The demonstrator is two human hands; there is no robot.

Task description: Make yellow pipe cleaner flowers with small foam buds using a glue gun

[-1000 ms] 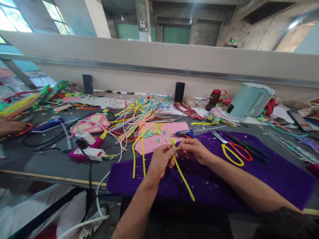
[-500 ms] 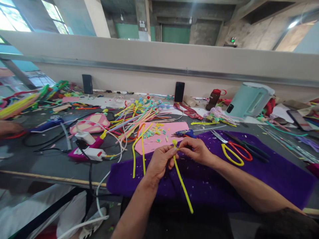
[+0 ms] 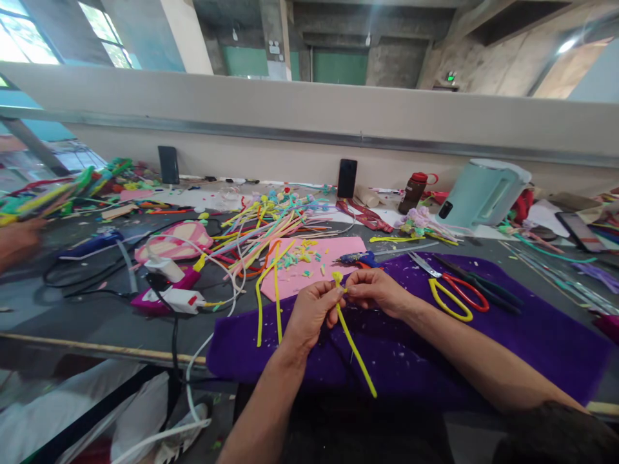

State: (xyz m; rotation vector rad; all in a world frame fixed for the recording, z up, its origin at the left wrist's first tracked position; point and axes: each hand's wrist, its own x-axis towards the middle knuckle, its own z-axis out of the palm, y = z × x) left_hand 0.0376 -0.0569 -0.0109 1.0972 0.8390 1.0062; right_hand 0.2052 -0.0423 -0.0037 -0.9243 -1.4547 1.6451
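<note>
I see my left hand [image 3: 314, 310] clamped on a yellow fuzzy stem [image 3: 358, 353], thumb and finger just below its bunched tip, held above the purple cloth [image 3: 416, 361] with the long tail slanting down toward the cloth's near edge. My right hand [image 3: 376, 290] is close beside the left, its fingertips pinched together on a short yellow end [image 3: 345, 290] next to the stem; whether the two are one piece I cannot tell. Two loose yellow strips [image 3: 278, 316] reach onto the cloth's left part, and scissors [image 3: 454, 299] with one yellow and one red handle lie on its right part, next to a dark-handled tool [image 3: 488, 287]. Past the cloth's far edge I have a pink sheet [image 3: 345, 248] scattered with small yellow and green bits [image 3: 302, 254], and beyond that a heap of coloured stems [image 3: 275, 219] on the dark surface [image 3: 120, 328]. Farther behind the cloth stand an upright phone [image 3: 347, 178], a dark bottle [image 3: 412, 194] with a red cap and a pale green kettle [image 3: 478, 193]. Well left of the cloth are a blue glue gun [image 3: 91, 245] and another person's hand [image 3: 22, 243], which is blurred.
</note>
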